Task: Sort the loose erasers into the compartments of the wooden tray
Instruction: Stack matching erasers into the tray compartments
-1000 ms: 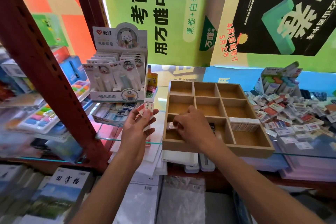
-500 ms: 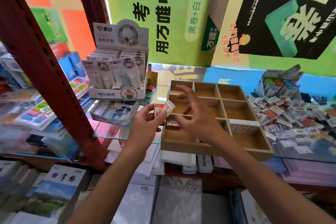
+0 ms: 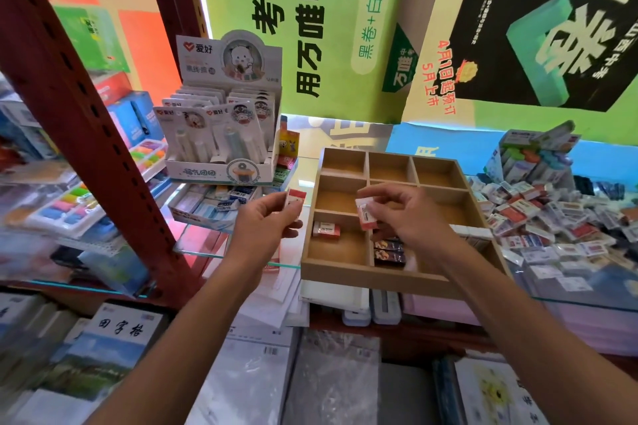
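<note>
Lifted since a second ago, the right hand [image 3: 411, 217] pinches a red-and-white eraser [image 3: 364, 214] above the wooden tray [image 3: 376, 274]. Its front compartments hold one red eraser [image 3: 325, 229], seemingly two dark erasers [image 3: 389, 251]. Left hand [image 3: 266, 231] grips another eraser [image 3: 294, 201] beside the tray.

Left hand [image 3: 266, 228] pinched a red-and-white eraser [image 3: 295, 198] beside the wooden tray [image 3: 362, 274], right hand [image 3: 411, 217] gripped another eraser [image 3: 364, 214] above its compartments, loose erasers [image 3: 552, 217] heaped right.
</note>
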The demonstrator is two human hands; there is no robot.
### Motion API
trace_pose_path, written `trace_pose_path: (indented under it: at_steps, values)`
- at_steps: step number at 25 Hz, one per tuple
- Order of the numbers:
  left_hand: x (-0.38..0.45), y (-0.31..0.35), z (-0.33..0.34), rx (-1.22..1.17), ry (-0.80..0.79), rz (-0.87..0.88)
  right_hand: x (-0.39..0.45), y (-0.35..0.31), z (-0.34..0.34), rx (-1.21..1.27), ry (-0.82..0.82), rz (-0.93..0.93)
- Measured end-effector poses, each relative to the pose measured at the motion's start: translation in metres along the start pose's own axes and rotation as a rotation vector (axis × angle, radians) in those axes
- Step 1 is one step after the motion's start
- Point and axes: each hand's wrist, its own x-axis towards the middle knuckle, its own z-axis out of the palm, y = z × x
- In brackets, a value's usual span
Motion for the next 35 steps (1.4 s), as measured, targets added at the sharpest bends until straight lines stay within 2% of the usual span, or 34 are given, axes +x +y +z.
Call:
trace_pose_path:
  at_steps: [2,4,8,10,13,18,22,26,30,35]
  values:
    - [-0.002,-0.002,0.004,0.032,-0.012,0.008,0.008,0.005,0.007,-0.429,-0.118,-0.145]
    - [-0.007,-0.003,0.007,0.065,-0.035,0.046,0.016,0.013,0.017,-0.746,-0.225,-0.258]
    - [-0.010,-0.004,0.006,0.118,-0.071,0.112,0.024,0.024,0.021,-1.042,-0.163,-0.451]
    - [-0.009,-0.004,0.006,0.119,-0.047,0.117,0.026,0.024,0.018,-1.085,-0.152,-0.493]
    - [-0.004,-0.009,0.006,0.111,-0.005,0.139,0.023,0.024,0.020,-1.081,-0.174,-0.434]
    - [0.008,-0.029,0.014,0.580,-0.115,0.330,0.015,0.011,0.026,-1.144,-0.195,-0.375]
    - [0.015,-0.042,0.015,0.575,-0.117,0.265,0.013,0.004,0.030,-1.325,-0.194,-0.430]
    - [0.015,-0.044,0.013,0.670,-0.141,0.291,0.012,0.005,0.036,-1.304,-0.154,-0.387]
    - [0.016,-0.044,0.015,0.644,-0.144,0.274,0.013,0.007,0.036,-1.308,-0.169,-0.354]
    - [0.017,-0.045,0.016,0.637,-0.142,0.265,0.009,0.016,0.042,-1.281,-0.053,-0.352]
